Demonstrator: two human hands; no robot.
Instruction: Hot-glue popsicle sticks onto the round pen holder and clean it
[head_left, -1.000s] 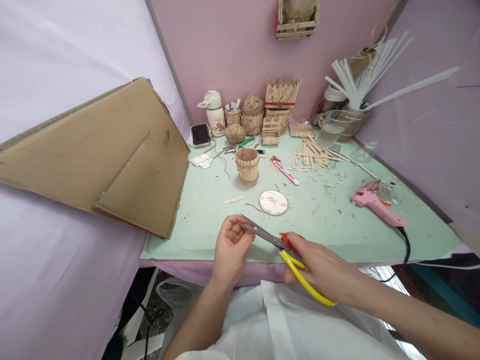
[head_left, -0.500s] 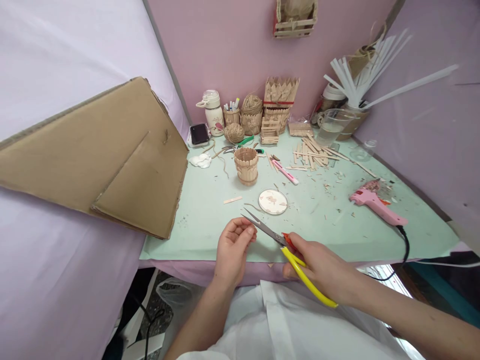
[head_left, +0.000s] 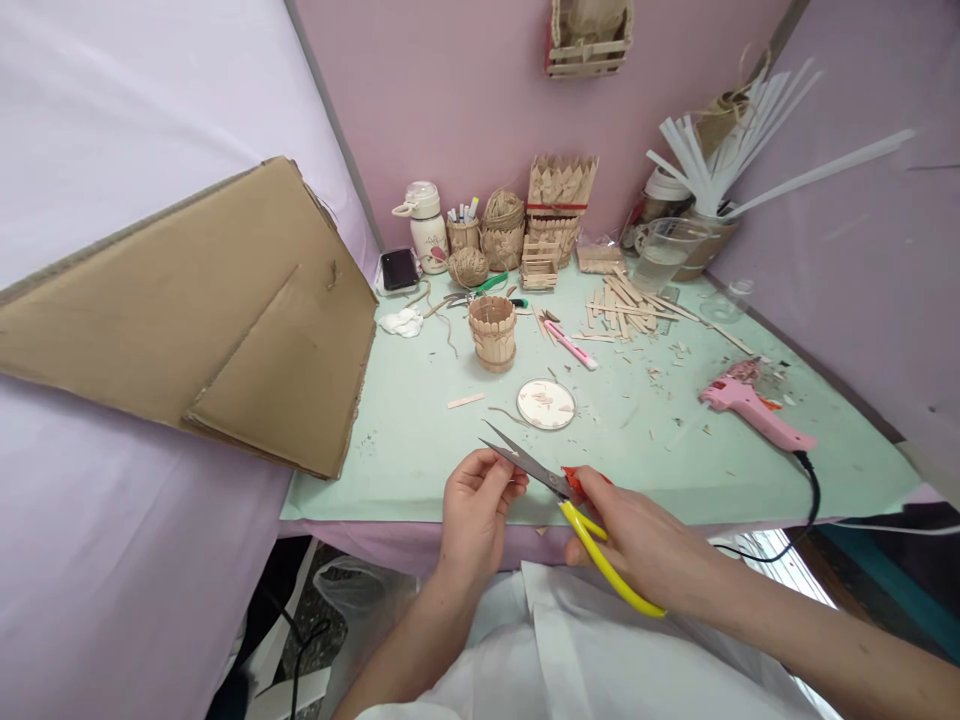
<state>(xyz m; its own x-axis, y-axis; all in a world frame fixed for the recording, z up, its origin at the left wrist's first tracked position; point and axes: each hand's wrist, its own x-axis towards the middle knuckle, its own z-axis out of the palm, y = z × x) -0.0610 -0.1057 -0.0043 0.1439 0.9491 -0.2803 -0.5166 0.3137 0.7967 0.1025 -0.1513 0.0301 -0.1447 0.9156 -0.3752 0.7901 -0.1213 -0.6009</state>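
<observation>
Scissors [head_left: 541, 472] with yellow and red handles are in my right hand [head_left: 637, 535], their blades parted and pointing left. My left hand [head_left: 474, 505] is closed in a pinch right at the blades, thumb against forefinger. A tiny pale piece shows between the blades above the fingertips, too small to name for certain. Beyond the hands lies a round white lid [head_left: 546, 404] with small wooden bits on it. A short flat wooden stick [head_left: 466, 400] rests to its left. Farther back stands a small wooden-stick bucket [head_left: 493, 335].
A pink glue gun [head_left: 757, 410] lies at the right, its black cord over the table edge. Wooden sticks [head_left: 626, 305] are piled at the back right, near a pink craft knife [head_left: 570, 345]. Cardboard sheets [head_left: 225, 310] lean at the left. Twine balls [head_left: 469, 266] and a bottle [head_left: 427, 225] stand behind.
My left hand has shifted slightly right and down, its fingertips now closer along the scissor blades. The scissors have moved a little left and down, blades still parted.
</observation>
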